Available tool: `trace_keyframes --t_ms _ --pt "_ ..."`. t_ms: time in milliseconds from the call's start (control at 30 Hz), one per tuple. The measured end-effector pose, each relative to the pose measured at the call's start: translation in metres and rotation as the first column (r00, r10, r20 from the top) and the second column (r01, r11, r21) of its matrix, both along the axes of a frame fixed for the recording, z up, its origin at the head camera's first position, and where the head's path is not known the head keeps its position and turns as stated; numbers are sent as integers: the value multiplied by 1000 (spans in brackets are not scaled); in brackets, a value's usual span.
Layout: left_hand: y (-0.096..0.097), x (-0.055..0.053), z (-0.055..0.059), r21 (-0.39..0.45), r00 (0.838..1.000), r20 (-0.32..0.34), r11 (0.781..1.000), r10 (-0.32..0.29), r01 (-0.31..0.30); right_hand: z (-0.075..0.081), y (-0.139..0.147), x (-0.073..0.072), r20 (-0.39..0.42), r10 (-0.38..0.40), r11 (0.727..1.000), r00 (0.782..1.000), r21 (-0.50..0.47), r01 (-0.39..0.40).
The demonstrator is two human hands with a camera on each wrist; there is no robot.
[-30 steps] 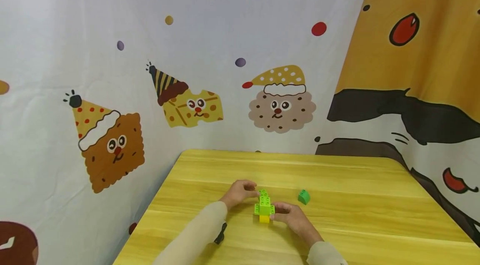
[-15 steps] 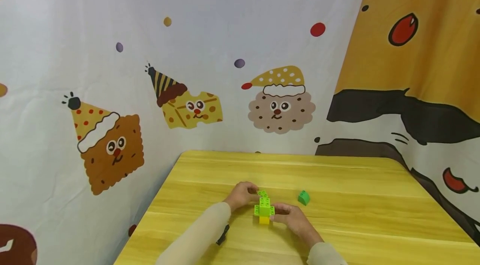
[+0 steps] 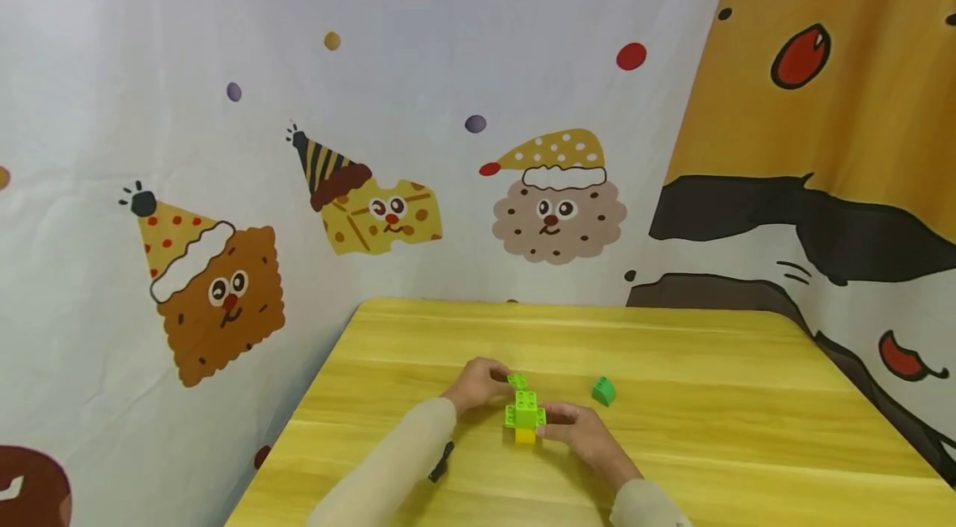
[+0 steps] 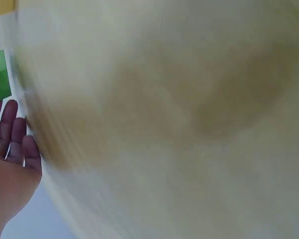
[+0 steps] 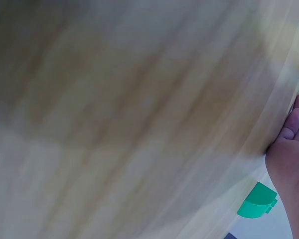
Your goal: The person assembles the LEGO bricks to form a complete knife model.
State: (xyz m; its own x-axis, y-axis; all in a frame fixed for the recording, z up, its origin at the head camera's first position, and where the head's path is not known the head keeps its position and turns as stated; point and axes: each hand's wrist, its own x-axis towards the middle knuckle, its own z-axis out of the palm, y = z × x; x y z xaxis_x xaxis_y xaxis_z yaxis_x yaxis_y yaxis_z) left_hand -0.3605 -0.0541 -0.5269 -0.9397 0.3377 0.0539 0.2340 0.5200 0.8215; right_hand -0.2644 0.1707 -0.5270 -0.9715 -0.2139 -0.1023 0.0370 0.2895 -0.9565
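Note:
On the table stands a small brick build (image 3: pixel 526 409), light green on top with studded side pieces and a yellow brick (image 3: pixel 525 436) at its base. My right hand (image 3: pixel 586 431) grips its right side between thumb and fingers. Just behind the build, my left hand (image 3: pixel 478 384) pinches a light green toy brick (image 3: pixel 518 381). In the left wrist view, that green brick (image 4: pixel 0 75) shows at the left edge, the other fingers of the hand (image 4: pixel 15 164) extended below it. The right wrist view catches only part of the right hand (image 5: pixel 291 159); its fingertips are cut off.
A darker green curved brick (image 3: pixel 603 391) lies on the wooden table (image 3: pixel 709 378), right of and behind the build. A small black object (image 3: pixel 441 462) is beside the left sleeve (image 3: pixel 396 461). Printed cloth (image 3: pixel 448 29) hangs behind the table.
My left hand has drawn the light green brick slightly left, and a gap now shows between it and the build. The right hand stays at the build's side.

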Motion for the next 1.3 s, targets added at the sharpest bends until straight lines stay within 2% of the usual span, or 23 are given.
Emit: trace_keyframes --t_ms 233,400,833,1000,1300 --pt "-10 -5 12 36 1000 -24 999 13 -12 -1 1 -2 -10 -13 1000 1000 16 13" --pt "-17 -4 22 79 999 -29 996 32 -29 -4 1 -3 -8 4 1000 1000 23 -4" --pt "-24 6 46 167 998 11 984 55 -57 0 -1 -1 -15 -25 1000 1000 12 26" --pt "-29 13 56 183 999 -2 982 41 -40 0 -1 -2 -13 -36 999 999 20 37" --pt "-38 23 66 251 1000 7 968 12 -13 2 -1 0 -13 -25 1000 1000 17 26"
